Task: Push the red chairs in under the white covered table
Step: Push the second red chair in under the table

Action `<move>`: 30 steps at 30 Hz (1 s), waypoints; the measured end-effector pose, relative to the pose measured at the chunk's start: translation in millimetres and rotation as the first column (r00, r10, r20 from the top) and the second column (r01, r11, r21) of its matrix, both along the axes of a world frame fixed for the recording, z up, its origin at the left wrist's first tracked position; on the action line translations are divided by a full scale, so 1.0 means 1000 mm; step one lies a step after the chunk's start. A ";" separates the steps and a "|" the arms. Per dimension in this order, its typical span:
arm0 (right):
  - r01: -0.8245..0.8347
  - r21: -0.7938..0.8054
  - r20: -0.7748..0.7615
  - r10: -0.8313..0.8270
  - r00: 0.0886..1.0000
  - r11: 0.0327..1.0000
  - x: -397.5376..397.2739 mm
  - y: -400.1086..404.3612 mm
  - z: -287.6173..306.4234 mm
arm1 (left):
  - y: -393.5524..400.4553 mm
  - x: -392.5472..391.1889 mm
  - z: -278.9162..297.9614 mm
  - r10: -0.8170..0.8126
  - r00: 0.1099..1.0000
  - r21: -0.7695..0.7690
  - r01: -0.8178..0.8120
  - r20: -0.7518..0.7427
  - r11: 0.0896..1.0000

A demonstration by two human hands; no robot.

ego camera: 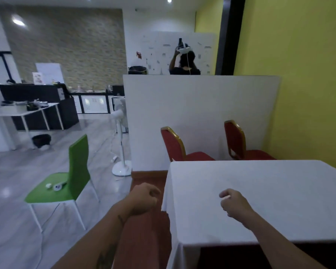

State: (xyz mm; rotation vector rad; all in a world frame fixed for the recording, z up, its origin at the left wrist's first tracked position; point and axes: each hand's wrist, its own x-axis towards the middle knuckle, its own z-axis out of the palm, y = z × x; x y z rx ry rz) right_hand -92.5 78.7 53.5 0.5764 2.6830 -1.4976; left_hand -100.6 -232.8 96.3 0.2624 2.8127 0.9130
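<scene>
A table under a white cloth fills the lower right. Two red chairs with gold frames stand at its far side, turned sideways, seats near the table edge: the left red chair and the right red chair. My left hand hangs over the red carpet just left of the table's corner, fingers curled with nothing in them. My right hand hovers above the tablecloth near the front, also curled and holding nothing. Neither hand touches a chair.
A white partition stands behind the chairs, a yellow wall to the right. A green chair and a white standing fan sit on the grey floor at left. Another person stands beyond the partition.
</scene>
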 end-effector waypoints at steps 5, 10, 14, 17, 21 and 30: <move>-0.106 0.097 -0.035 0.109 0.993 0.990 -0.102 -0.061 0.004 | -0.055 -0.079 0.009 0.067 0.997 -0.002 -0.067 -0.029 0.998; -0.151 0.132 -0.060 0.160 0.985 0.980 -0.223 -0.100 0.004 | -0.087 -0.199 0.014 0.164 0.983 0.031 -0.162 -0.080 0.986; -0.159 0.201 -0.057 0.174 0.983 0.967 -0.318 -0.109 0.014 | -0.099 -0.284 0.018 0.254 0.961 0.091 -0.245 -0.112 0.965; -0.163 0.276 -0.023 0.176 0.984 0.947 -0.379 -0.116 0.022 | -0.108 -0.341 0.021 0.287 0.954 0.136 -0.274 -0.087 0.952; -0.179 0.325 0.029 0.180 0.983 0.929 -0.450 -0.130 0.022 | -0.120 -0.420 0.014 0.312 0.950 0.240 -0.297 -0.026 0.924; -0.146 0.425 0.116 0.106 0.988 0.893 -0.577 -0.151 -0.005 | -0.119 -0.622 -0.020 0.188 0.970 0.423 -0.237 0.153 0.875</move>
